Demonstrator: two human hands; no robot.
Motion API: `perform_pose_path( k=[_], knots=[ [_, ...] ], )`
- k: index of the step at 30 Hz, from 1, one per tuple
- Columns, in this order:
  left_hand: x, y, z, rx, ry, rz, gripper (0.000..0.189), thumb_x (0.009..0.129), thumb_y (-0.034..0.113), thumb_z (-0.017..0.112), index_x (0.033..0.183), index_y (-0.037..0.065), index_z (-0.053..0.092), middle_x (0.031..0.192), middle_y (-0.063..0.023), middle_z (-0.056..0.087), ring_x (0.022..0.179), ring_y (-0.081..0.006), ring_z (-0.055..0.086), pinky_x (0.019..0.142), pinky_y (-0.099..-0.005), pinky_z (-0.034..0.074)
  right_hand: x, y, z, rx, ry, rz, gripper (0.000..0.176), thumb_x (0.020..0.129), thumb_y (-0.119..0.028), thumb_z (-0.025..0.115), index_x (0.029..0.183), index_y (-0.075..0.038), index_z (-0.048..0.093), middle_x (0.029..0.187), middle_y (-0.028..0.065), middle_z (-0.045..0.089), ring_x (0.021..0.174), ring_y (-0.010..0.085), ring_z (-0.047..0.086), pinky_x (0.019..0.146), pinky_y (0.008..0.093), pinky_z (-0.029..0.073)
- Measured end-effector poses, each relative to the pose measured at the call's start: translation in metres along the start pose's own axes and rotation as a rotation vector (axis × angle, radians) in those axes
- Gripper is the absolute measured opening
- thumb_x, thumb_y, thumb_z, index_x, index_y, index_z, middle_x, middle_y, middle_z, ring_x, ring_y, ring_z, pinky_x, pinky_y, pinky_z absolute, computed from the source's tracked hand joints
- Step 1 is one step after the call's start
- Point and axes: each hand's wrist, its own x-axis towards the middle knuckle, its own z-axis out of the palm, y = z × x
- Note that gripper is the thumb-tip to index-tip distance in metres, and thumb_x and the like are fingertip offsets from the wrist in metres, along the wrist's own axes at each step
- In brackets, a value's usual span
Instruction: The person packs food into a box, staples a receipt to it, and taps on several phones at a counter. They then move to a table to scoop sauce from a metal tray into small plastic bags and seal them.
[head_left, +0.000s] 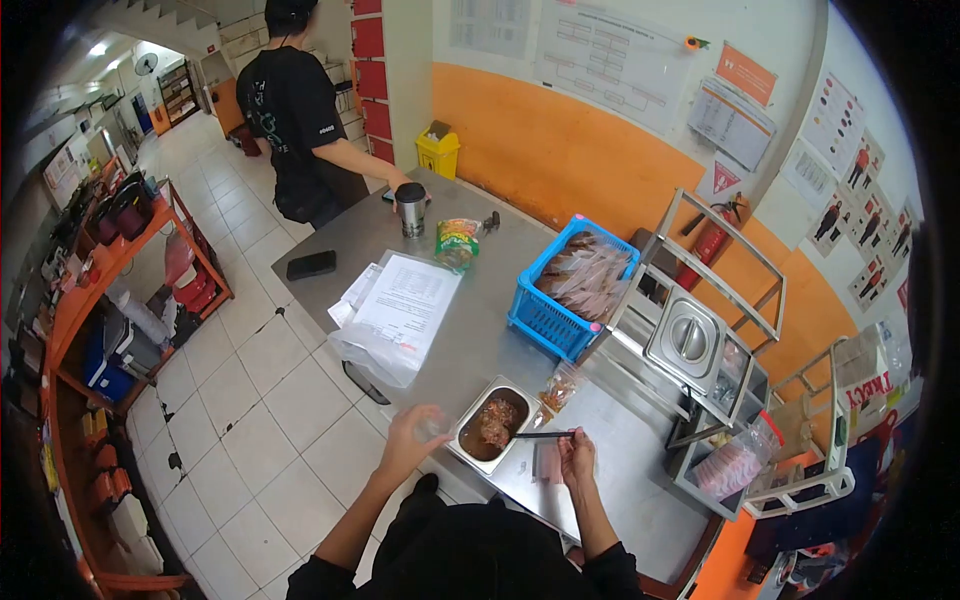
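Note:
My right hand (577, 457) is closed around the end of a dark, thin utensil (545, 435), whose other end reaches the food (497, 421) in a steel pan (466, 437) at the table's near edge. Left of the pan, my left hand (408, 440) holds a small clear plastic item (432, 428), too blurred to name exactly. Just beyond the pan's right side lies a clear packet with orange-brown contents (560, 388). A narrow, pale packet (548, 462) rests on the steel beside my right hand.
A blue basket (562, 334) of packets stands behind the pan. Papers (405, 310), a phone (311, 265), a green bag (457, 243) and a tumbler (411, 210) lie farther back on the table (330, 228). A person in black (300, 120) touches the tumbler. A steel rack (640, 300) rises at right.

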Motion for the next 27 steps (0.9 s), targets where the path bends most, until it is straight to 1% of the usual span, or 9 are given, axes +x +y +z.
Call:
perform_pose_path(
  k=[1,2,4,7,10,11,15,21,27],
  knots=[
    [0.006,0.001,0.003,0.027,0.020,0.037,0.048,0.068,0.024,0.083,0.107,0.006,0.061,0.098,-0.0070,0.067,0.104,-0.0287,0.058,0.092,-0.0415,0.043,-0.005,-0.023,0.016,-0.086,-0.062,0.006,0.016,0.096,-0.020,0.054,0.096,-0.005,0.059,0.089,0.0033,0.057,0.076,0.0133,0.058,0.065,0.0219,0.052],
    [0.012,-0.001,0.008,0.053,0.038,0.073,0.051,0.068,0.024,0.082,0.111,0.007,0.060,0.098,-0.0057,0.068,0.106,-0.0283,0.057,0.094,-0.0421,0.041,-0.005,-0.041,0.034,-0.065,-0.102,-0.069,0.019,0.098,-0.021,0.053,0.087,-0.006,0.057,0.076,0.0050,0.063,0.063,0.0126,0.062,0.060,0.0199,0.056],
    [0.024,0.003,0.013,0.089,0.047,0.126,0.056,0.068,0.026,0.082,0.116,0.009,0.057,0.099,-0.0030,0.069,0.109,-0.0271,0.054,0.097,-0.0425,0.037,-0.005,-0.077,0.066,-0.074,-0.085,-0.120,0.020,0.097,-0.023,0.055,0.086,-0.006,0.057,0.075,0.0043,0.062,0.062,0.0114,0.061,0.058,0.0181,0.054],
    [0.038,0.017,0.016,0.120,0.008,0.164,0.063,0.069,0.029,0.081,0.121,0.011,0.053,0.101,0.0007,0.070,0.112,-0.0249,0.053,0.101,-0.0422,0.033,0.004,-0.123,0.102,-0.111,-0.189,-0.189,0.022,0.097,-0.025,0.055,0.086,-0.005,0.057,0.073,0.0040,0.060,0.060,0.0101,0.059,0.054,0.0179,0.051],
    [0.047,0.028,0.019,0.156,-0.035,0.191,0.066,0.070,0.031,0.080,0.125,0.012,0.049,0.104,0.0024,0.070,0.112,-0.0237,0.053,0.103,-0.0423,0.030,0.006,-0.159,0.130,-0.313,-0.364,-0.207,0.019,0.095,-0.026,0.058,0.094,-0.008,0.059,0.085,-0.0009,0.056,0.068,0.0096,0.052,0.059,0.0238,0.043],
    [0.048,0.031,0.021,0.172,-0.040,0.204,0.067,0.070,0.032,0.080,0.126,0.013,0.049,0.104,0.0026,0.070,0.112,-0.0233,0.053,0.103,-0.0428,0.030,0.006,-0.164,0.141,-0.325,-0.324,-0.217,0.020,0.095,-0.027,0.058,0.092,-0.007,0.059,0.084,0.0017,0.059,0.066,0.0094,0.052,0.057,0.0236,0.041],
    [0.052,0.039,0.025,0.237,-0.025,0.285,0.070,0.071,0.033,0.079,0.130,0.015,0.046,0.105,0.0042,0.070,0.112,-0.0221,0.052,0.102,-0.0443,0.029,-0.007,-0.179,0.182,-0.444,-0.439,-0.254,0.025,0.098,-0.029,0.054,0.091,-0.005,0.058,0.080,0.0076,0.065,0.060,0.0101,0.053,0.056,0.0240,0.043],
    [0.056,0.050,0.023,0.258,-0.086,0.285,0.074,0.071,0.041,0.077,0.132,0.017,0.044,0.105,0.0045,0.070,0.114,-0.0210,0.052,0.103,-0.0440,0.027,-0.019,-0.187,0.222,-0.683,-0.483,-0.381,0.028,0.101,-0.027,0.048,0.089,-0.003,0.054,0.074,0.0081,0.063,0.053,0.0120,0.057,0.048,0.0224,0.046],
    [0.058,0.054,0.028,0.266,-0.075,0.290,0.075,0.070,0.048,0.076,0.131,0.017,0.045,0.106,0.0035,0.069,0.112,-0.0209,0.053,0.103,-0.0438,0.028,-0.071,-0.184,0.278,-0.937,-0.593,-0.691,0.024,0.099,-0.021,0.051,0.087,-0.001,0.052,0.071,0.0079,0.062,0.051,0.0128,0.058,0.046,0.0244,0.047]
  ],
)
